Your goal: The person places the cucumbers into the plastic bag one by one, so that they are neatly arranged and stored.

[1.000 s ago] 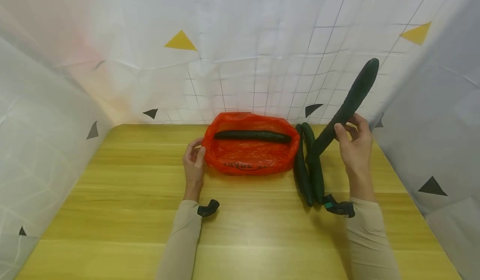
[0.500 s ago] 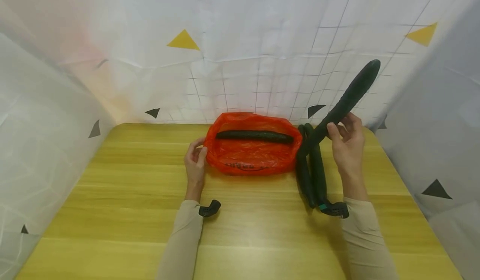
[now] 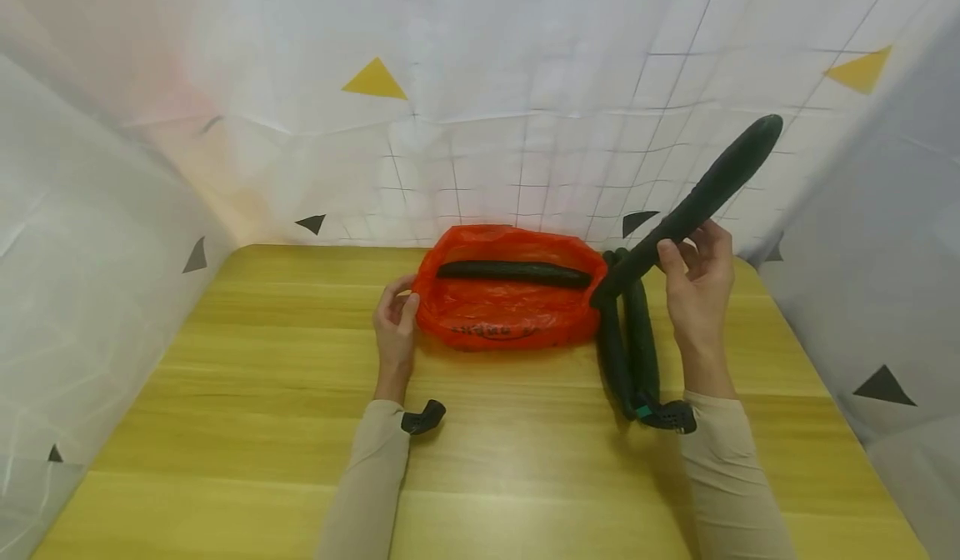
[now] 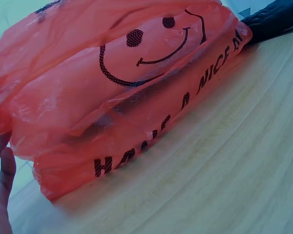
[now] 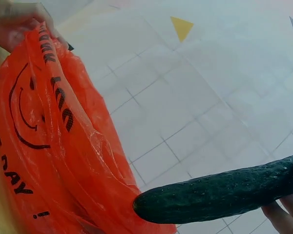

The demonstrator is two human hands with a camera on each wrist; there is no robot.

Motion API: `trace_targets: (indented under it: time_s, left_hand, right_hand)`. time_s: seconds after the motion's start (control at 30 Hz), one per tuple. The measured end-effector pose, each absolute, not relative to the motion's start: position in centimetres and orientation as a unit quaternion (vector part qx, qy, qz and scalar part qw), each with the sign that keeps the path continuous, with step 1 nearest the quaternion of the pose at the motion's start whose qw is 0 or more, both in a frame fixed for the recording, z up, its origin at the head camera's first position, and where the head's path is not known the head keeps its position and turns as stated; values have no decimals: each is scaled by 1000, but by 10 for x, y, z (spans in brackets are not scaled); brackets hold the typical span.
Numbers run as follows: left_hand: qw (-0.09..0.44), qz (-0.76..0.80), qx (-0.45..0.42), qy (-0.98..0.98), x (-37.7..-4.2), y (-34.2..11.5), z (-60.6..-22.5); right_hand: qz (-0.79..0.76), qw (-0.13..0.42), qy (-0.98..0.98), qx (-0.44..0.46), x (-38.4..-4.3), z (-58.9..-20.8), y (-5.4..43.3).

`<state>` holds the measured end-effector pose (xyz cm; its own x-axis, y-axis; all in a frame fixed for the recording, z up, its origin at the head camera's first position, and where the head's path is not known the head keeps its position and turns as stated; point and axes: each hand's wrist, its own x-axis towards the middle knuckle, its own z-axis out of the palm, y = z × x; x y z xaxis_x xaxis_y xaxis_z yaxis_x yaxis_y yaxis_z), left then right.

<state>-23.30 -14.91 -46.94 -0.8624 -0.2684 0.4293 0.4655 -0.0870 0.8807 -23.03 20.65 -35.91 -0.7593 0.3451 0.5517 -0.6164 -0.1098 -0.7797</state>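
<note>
A red plastic bag (image 3: 517, 339) with a printed smiley face stands with its mouth spread wide; a cucumber (image 3: 517, 272) lies lengthwise inside. My left hand (image 3: 395, 327) pinches the bag's left rim between thumb and fingers. My right hand (image 3: 701, 293) grips another cucumber (image 3: 697, 202) around its middle, raised and tilted. Its lower end is at the bag's right rim in the head view; the right wrist view shows that tip overlapping the bag's edge, contact unclear. Two more cucumbers, a left one (image 3: 617, 360) and a right one (image 3: 641, 335), lie on the table beside the bag, partly hidden.
The wooden table (image 3: 262, 393) ends at a white sheet wall (image 3: 480, 152) behind the bag. Similar sheets, a left one (image 3: 90, 210) and a right one (image 3: 877, 235), flank the table. Yellow and black triangle markers dot them.
My right hand has moved left with its cucumber, bringing the lower end from above the two lying cucumbers to the bag's right rim. My left hand keeps its hold on the bag.
</note>
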Motion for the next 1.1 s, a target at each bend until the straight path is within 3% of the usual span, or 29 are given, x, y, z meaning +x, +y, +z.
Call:
trace_targets:
  time_s: [0.23, 0.47, 1.1]
  left_hand:
    - [252, -733, -86, -626, -235, -149, -469]
    - [250, -731, -82, -629, -235, -150, -469]
    - [242, -728, -75, -637, -233, -145, -470]
  right_hand:
    - [770, 329, -536, 106, -238, -363, 216]
    - [767, 292, -560, 112, -244, -362, 212]
    - [531, 190, -817, 120, -259, -349, 180]
